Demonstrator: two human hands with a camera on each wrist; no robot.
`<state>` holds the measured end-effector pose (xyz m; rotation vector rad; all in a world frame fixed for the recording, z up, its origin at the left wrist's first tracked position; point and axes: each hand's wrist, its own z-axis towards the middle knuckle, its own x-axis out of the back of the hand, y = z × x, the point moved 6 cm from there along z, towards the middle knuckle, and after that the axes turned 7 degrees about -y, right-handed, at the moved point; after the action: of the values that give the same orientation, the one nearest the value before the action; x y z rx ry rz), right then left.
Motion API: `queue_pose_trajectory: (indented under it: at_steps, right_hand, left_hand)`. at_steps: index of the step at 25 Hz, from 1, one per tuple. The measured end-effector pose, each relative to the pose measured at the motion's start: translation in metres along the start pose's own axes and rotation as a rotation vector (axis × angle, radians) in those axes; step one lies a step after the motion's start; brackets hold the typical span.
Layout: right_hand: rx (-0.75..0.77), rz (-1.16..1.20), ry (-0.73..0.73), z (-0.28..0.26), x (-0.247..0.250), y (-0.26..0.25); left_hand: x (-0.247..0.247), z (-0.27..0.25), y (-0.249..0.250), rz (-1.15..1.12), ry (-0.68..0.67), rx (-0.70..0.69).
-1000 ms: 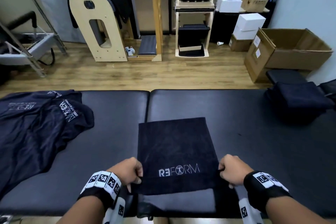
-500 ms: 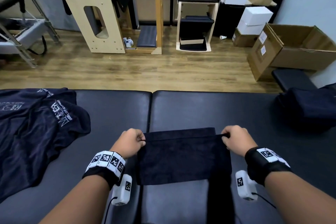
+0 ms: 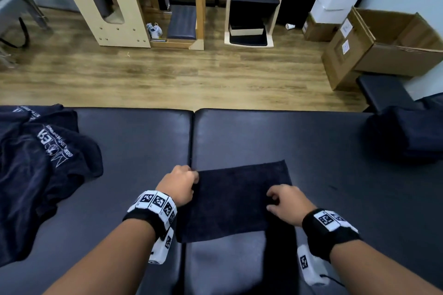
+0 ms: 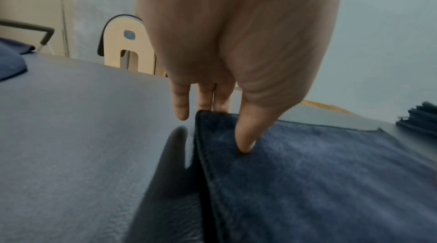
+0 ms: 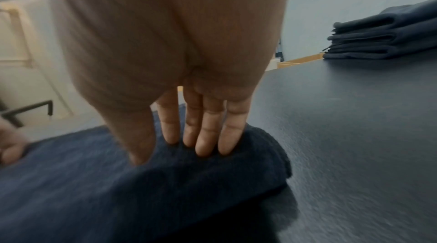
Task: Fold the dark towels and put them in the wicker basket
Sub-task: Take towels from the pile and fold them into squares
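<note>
A dark towel (image 3: 230, 206) lies folded flat in the middle of the black padded table (image 3: 335, 199). My left hand (image 3: 189, 178) is at its far left corner. In the left wrist view the thumb (image 4: 246, 144) lies on top of the towel (image 4: 319, 181) and the fingertips are hidden behind the corner's edge, pinching it. My right hand (image 3: 275, 199) rests on the towel's right part. Its straight fingers (image 5: 203, 135) press down on the cloth (image 5: 94, 181). No wicker basket is in view.
A loose pile of unfolded dark towels (image 3: 36, 170) with white print covers the table's left end. A stack of folded dark towels (image 3: 407, 136) sits at the right end. Beyond the far edge are a wooden floor, wooden equipment and cardboard boxes (image 3: 395, 50).
Both hands carried the towel's near edge over to the far edge, folding it in half and hiding the logo. The right hand then let go and moved back onto the towel.
</note>
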<state>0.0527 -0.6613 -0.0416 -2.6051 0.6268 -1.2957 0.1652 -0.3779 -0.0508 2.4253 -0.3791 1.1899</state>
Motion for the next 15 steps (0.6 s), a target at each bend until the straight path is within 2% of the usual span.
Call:
queue_pose_trajectory:
  at_steps: [3, 7, 10, 12, 15]
  right_hand:
    - [0.043, -0.094, -0.062, -0.006, -0.017, 0.001]
    - [0.012, -0.097, 0.048, -0.01, -0.01, 0.014]
    - [-0.003, -0.013, 0.159, -0.021, -0.01, 0.011]
    - [0.057, -0.039, 0.201, -0.031, -0.021, -0.004]
    - [0.142, -0.139, 0.079, -0.056, -0.057, -0.014]
  left_hand:
    - [-0.002, -0.005, -0.001, 0.176, 0.054, 0.033]
    - [-0.024, -0.024, 0.011, 0.278, -0.001, 0.073]
    - [-0.044, -0.046, 0.033, 0.22, -0.044, 0.075]
    - [-0.065, -0.061, 0.06, 0.13, -0.073, 0.037]
    - [-0.106, -0.089, 0.108, -0.007, -0.153, -0.056]
